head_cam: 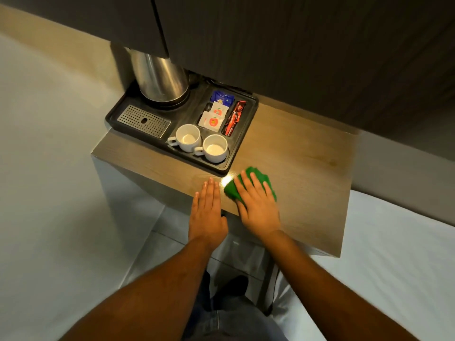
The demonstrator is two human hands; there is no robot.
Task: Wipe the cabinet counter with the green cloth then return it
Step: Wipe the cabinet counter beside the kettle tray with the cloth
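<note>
A green cloth [258, 179] lies bunched on the wooden cabinet counter [307, 168], close to the front edge. My right hand [258, 205] presses flat on top of it with fingers spread, so part of the cloth is hidden beneath the palm. My left hand [208, 210] rests flat on the counter just left of the cloth, fingers together and holding nothing. A bright glare spot shines on the wood between the two hands.
A black tray [242, 143] stands on the counter's back left, holding a steel kettle [160, 77], two white cups [188, 137], sachets and a metal drip grate [144, 120]. A dark upper cabinet [295, 45] overhangs. White bedding [394, 254] lies at the right.
</note>
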